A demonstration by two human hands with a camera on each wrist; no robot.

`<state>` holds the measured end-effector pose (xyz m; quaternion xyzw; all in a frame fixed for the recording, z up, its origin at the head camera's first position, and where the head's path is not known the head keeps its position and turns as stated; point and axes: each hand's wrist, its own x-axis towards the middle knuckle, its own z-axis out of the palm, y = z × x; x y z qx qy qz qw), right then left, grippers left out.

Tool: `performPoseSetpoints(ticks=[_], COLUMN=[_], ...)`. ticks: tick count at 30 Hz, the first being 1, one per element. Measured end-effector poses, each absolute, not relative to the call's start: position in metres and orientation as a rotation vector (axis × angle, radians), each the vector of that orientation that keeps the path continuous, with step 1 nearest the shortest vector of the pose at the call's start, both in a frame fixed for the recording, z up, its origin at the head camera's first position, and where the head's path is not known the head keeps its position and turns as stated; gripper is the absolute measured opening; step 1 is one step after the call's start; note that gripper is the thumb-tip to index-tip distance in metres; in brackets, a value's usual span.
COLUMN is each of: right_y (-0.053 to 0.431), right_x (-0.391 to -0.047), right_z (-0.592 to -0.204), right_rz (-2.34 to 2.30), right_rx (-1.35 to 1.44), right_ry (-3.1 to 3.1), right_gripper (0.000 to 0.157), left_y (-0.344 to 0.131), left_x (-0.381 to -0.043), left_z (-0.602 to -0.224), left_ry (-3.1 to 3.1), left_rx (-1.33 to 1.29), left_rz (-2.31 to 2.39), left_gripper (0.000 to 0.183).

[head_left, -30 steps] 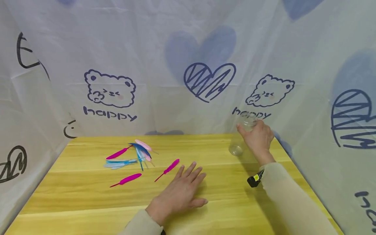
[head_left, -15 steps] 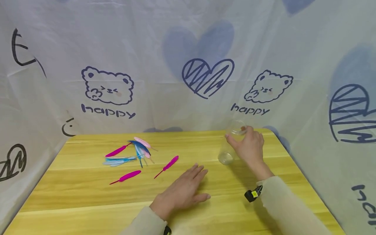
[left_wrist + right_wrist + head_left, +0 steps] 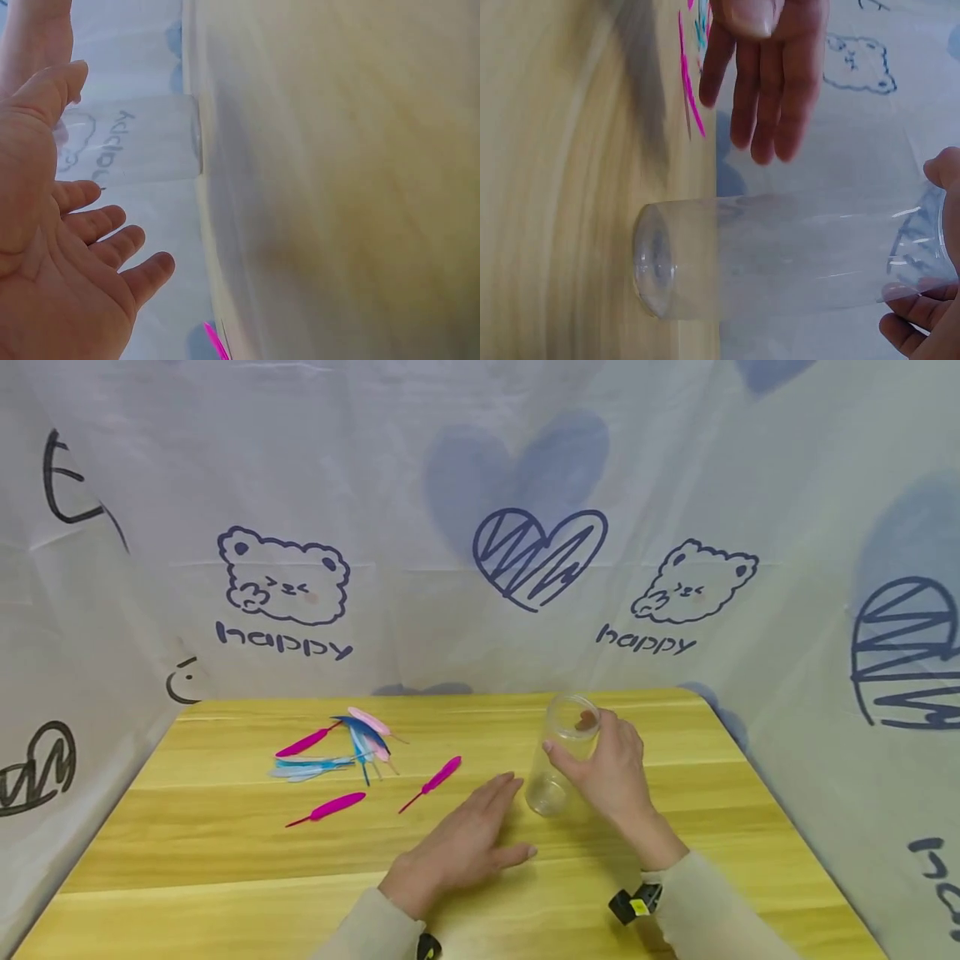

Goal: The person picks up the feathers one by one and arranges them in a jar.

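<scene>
One clear jar (image 3: 550,782), gripped near the top by the right hand (image 3: 617,774), could tip if bumped against the outstretched, empty left hand (image 3: 462,843) at its eight o'clock.

You have one jar (image 3: 543,778), three magenta feathers (image 3: 339,806) and one bench (image 3: 225,897); blue feathers (image 3: 311,766) and pink feathers (image 3: 367,721) overlap, uncountable.

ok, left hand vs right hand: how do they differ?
The right hand grips the clear jar; the left hand holds nothing. The right hand's fingers curl round the jar; the left hand's are fairly straight. The left hand is nearer the magenta feathers than the right hand. Both are bare, with pale sleeves.
</scene>
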<state>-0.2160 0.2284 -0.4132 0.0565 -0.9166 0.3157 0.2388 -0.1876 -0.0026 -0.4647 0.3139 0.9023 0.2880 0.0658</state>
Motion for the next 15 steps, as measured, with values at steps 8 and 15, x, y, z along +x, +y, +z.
performPoseSetpoints(ticks=[8,15], right_y=[0.214,0.205], right_x=[-0.196,-0.182], right_z=[-0.416,-0.415], right_rz=[0.921,0.969], right_rx=[0.321,0.477], right_ry=[-2.51,-2.552], right_gripper=[0.063,0.063], left_y=[-0.013,-0.023], left_x=[-0.186,-0.184], left_z=[-0.463,-0.462], left_ry=[2.745,2.825], left_rx=[0.907,0.908], left_rz=[0.916,0.853], left_gripper=[0.092,0.091])
